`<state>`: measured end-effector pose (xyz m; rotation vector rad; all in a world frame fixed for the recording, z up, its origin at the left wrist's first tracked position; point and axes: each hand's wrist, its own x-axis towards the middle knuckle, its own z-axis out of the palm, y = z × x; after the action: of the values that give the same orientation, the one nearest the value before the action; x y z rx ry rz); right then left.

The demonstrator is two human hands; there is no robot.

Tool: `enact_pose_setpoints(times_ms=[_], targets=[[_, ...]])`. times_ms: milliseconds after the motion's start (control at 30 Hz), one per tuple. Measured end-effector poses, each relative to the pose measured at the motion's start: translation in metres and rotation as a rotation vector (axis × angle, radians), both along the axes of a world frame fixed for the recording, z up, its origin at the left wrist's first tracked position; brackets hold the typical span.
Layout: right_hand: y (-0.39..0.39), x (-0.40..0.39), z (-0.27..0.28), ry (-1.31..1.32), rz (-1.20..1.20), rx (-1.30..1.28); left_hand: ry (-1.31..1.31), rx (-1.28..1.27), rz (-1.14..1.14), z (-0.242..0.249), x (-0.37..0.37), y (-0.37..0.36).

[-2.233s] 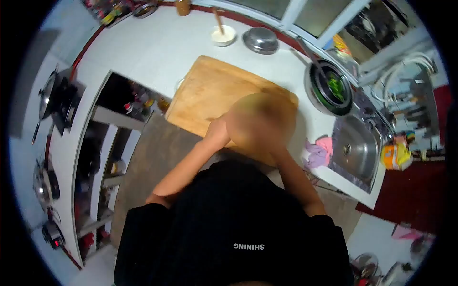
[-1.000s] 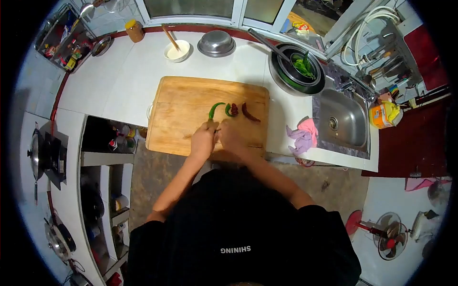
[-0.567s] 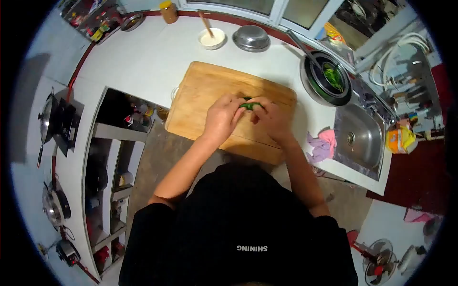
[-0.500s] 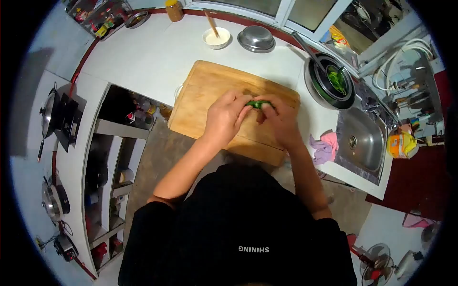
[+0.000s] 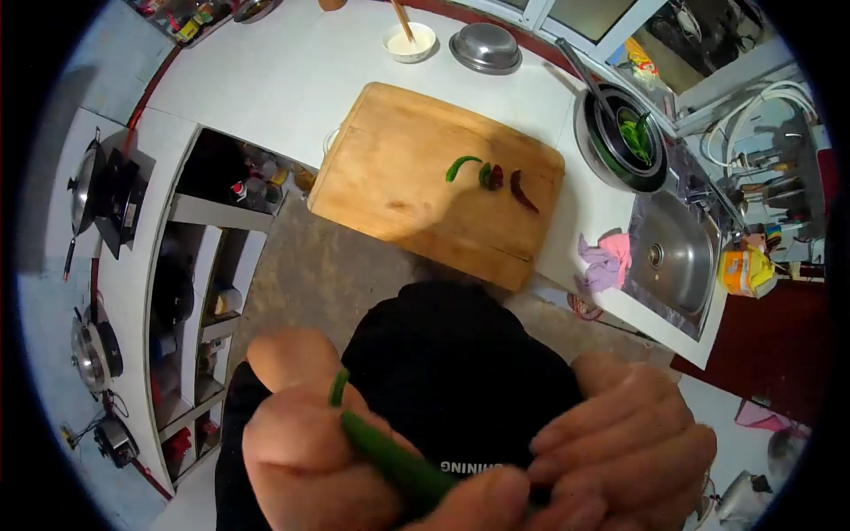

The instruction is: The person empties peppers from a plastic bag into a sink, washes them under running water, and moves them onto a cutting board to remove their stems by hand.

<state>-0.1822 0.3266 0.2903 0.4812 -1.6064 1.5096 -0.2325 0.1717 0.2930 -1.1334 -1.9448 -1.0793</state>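
Note:
Close to the camera, a green chili pepper (image 5: pixel 390 456) is held between both hands. My left hand (image 5: pixel 305 442) grips its stem end, with the thin curved stem poking up beside the thumb. My right hand (image 5: pixel 620 451) has its fingers around the other end, which is mostly hidden. Beyond them, the wooden cutting board (image 5: pixel 381 168) bears a curved green pepper (image 5: pixel 462 166), another small green pepper (image 5: pixel 484 175), a dark red piece (image 5: pixel 497 178) beside it and a curved dark red pepper (image 5: pixel 522 192).
Behind the board stand a white bowl (image 5: pixel 425 44) with chopsticks and an upturned metal bowl (image 5: pixel 485 49). Dark bowls holding green peppers (image 5: pixel 635 137) sit at the right, near the sink (image 5: pixel 677 257). Pink and purple cloths (image 5: pixel 602 263) lie beside the sink.
Both hands have come up from over the board, close to the camera, with a green pepper. The peppers on the board now show, and the view has shifted slightly.

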Motion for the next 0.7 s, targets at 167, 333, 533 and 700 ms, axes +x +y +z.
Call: enact_pose_setpoints(times_ms=[167, 333, 533, 700], targets=[[0.013, -0.004, 0.000, 0.142, 0.159, 0.135, -0.940, 0.166, 0.254, 0.032, 0.072, 0.012], [-0.002, 0.018, 0.003, -0.187, -0.124, 0.142, -0.511, 0.148, 0.329, 0.024, 0.051, 0.039], [0.025, 0.005, 0.002, 0.002, 0.099, 0.322, 0.200, 0.074, -0.099, -0.020, -0.007, 0.015], [0.020, 0.004, 0.003, 0.016, 0.064, 0.158, -0.417, 0.355, -0.132, -0.004, 0.037, 0.031]])
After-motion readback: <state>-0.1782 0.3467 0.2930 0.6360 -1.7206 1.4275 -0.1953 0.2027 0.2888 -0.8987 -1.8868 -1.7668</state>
